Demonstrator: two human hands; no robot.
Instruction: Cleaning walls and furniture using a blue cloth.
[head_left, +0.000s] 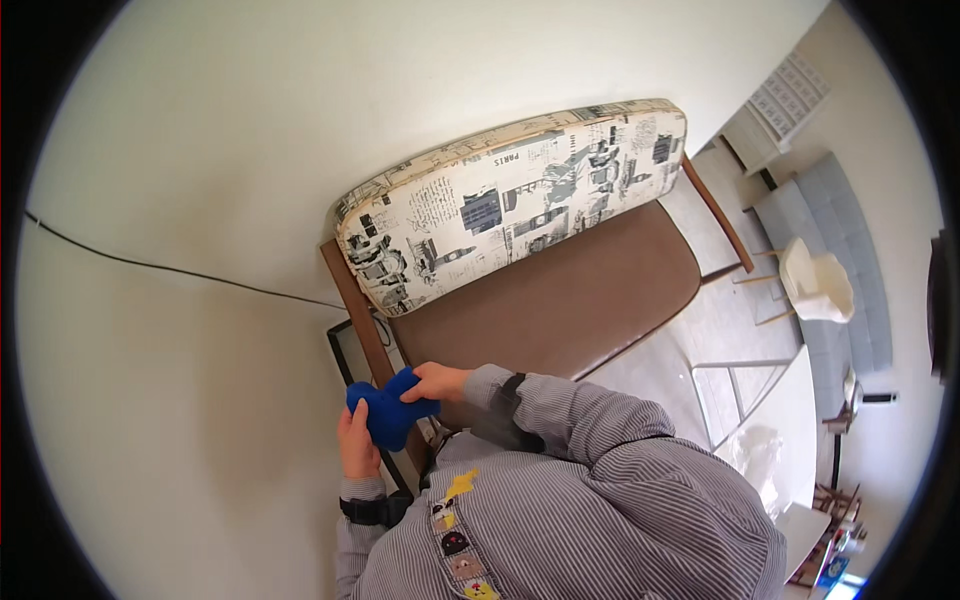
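Note:
A blue cloth (382, 420) is held between both hands in front of my chest, bunched and partly folded. My left hand (358, 442) grips its left side with the thumb on top. On the right side, my right hand (435, 382) pinches the cloth between thumb and fingers. Just beyond the hands is the wooden armrest (367, 337) of a bench sofa. Its brown seat (555, 292) stretches away to the right, under a backrest cushion (517, 202) with a black-and-white print.
A pale wall (187, 375) rises on the left, crossed by a black cable (187, 274). A black metal frame (341, 352) stands beside the armrest. To the right are a white table (799, 420) with clear plastic on it, a cream chair (814, 285) and a grey-blue sofa (855, 247).

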